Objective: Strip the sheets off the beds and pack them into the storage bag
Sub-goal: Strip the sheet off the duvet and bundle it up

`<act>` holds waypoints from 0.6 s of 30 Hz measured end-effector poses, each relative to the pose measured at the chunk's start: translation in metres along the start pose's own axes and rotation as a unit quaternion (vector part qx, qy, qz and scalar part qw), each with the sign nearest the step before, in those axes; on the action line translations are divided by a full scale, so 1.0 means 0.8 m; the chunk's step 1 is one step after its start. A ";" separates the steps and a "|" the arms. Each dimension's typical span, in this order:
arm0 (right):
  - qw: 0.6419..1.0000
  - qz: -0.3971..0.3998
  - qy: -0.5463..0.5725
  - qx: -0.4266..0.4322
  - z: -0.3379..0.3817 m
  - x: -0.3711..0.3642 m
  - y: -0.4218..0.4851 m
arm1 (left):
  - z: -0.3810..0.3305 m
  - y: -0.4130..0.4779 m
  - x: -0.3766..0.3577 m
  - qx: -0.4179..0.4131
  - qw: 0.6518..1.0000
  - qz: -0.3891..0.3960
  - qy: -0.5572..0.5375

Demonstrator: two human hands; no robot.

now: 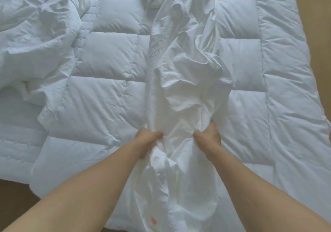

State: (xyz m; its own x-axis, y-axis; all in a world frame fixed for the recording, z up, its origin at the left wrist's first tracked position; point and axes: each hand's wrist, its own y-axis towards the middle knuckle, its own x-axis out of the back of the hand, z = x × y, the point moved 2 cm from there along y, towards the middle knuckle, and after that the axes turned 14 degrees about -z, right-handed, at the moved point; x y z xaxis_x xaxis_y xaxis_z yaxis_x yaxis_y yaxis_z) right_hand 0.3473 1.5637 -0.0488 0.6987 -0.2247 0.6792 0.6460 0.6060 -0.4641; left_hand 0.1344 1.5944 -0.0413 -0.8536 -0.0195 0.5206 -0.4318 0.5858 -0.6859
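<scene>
I am gripping the white sheet [180,74] with both hands. It is lying gathered into one long rumpled ridge up the middle of the quilted pad [107,56], running from the pad's far end down to its near edge. The tail of it is spilling over that near edge between my forearms.

My left hand [147,143] is closing tightly on the ridge from the pad's left side, with the fingers curling into the folds and a wad of cloth bunching inside the fist. My right hand [208,138] is clutching the same ridge from the pad's right side. Its thumb is pointing toward the pad's far end, and its fingers are sinking into the fabric, so I cannot tell how deep they are going. The two hands are sitting level with each other above the near part of the pad, and a puff of sheet is swelling up between them.

A small orange-pink mark [153,220] is showing on the sheet where it is crossing the pad's near edge. A second heap of crumpled white bedding [35,34] is lying over the pad's far left part. Tan floor [14,197] is showing past the pad's near left corner and along its right edge.
</scene>
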 end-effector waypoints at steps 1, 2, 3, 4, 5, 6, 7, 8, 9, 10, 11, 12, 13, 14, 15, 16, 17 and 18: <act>1.000 0.010 0.015 0.021 0.011 0.004 -0.005 | -0.012 -0.011 -0.007 -0.023 0.999 0.016 0.019; 0.999 0.017 0.019 0.044 0.025 0.009 -0.010 | -0.027 -0.022 -0.012 -0.052 0.998 0.026 0.026; 0.997 0.012 0.019 0.069 0.042 0.016 -0.012 | -0.046 -0.033 -0.016 -0.081 0.996 0.032 0.018; 0.995 -0.006 0.027 0.092 0.061 0.026 -0.014 | -0.067 -0.043 -0.017 -0.110 0.993 0.035 -0.004; 0.993 -0.030 0.048 0.108 0.082 0.037 -0.016 | -0.091 -0.055 -0.015 -0.135 0.990 0.034 -0.036; 0.988 -0.052 0.086 0.115 0.104 0.050 -0.017 | -0.115 -0.067 -0.009 -0.157 0.984 0.025 -0.076; 0.981 -0.068 0.137 0.115 0.128 0.066 -0.019 | -0.140 -0.079 -0.001 -0.178 0.977 0.013 -0.116; 0.971 -0.077 0.194 0.114 0.152 0.083 -0.021 | -0.164 -0.092 0.009 -0.198 0.969 0.002 -0.150; 0.959 -0.082 0.243 0.118 0.174 0.101 -0.025 | -0.186 -0.106 0.020 -0.217 0.959 -0.006 -0.180; 0.947 -0.086 0.282 0.127 0.194 0.119 -0.031 | -0.205 -0.121 0.030 -0.233 0.951 -0.011 -0.205; 0.935 -0.090 0.313 0.138 0.211 0.136 -0.038 | -0.219 -0.134 0.041 -0.248 0.942 -0.016 -0.226; 0.924 -0.096 0.340 0.147 0.223 0.148 -0.046 | -0.226 -0.147 0.051 -0.260 0.934 -0.020 -0.246; 0.915 -0.099 0.361 0.148 0.230 0.156 -0.056 | -0.229 -0.157 0.059 -0.268 0.926 -0.018 -0.267; 0.911 -0.100 0.373 0.144 0.231 0.159 -0.065 | -0.226 -0.163 0.066 -0.265 0.918 -0.009 -0.296; 0.913 -0.098 0.372 0.138 0.225 0.156 -0.074 | -0.218 -0.166 0.069 -0.247 0.912 0.005 -0.327; 0.920 -0.093 0.358 0.128 0.212 0.147 -0.081 | -0.204 -0.164 0.071 -0.217 0.914 0.014 -0.343; 0.932 -0.086 0.332 0.118 0.193 0.134 -0.087 | -0.186 -0.159 0.071 -0.186 0.925 0.007 -0.332; 0.946 -0.081 0.293 0.107 0.170 0.117 -0.092 | -0.165 -0.152 0.071 -0.170 0.940 -0.018 -0.295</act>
State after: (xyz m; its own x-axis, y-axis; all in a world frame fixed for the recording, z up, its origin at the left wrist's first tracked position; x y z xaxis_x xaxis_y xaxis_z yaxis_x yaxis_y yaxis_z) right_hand 0.3237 1.6018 0.1264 0.6866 -0.6751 0.2698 0.7263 0.6541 -0.2115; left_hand 0.1773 1.6287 0.1387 -0.8966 -0.4316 0.0995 -0.4311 0.7989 -0.4195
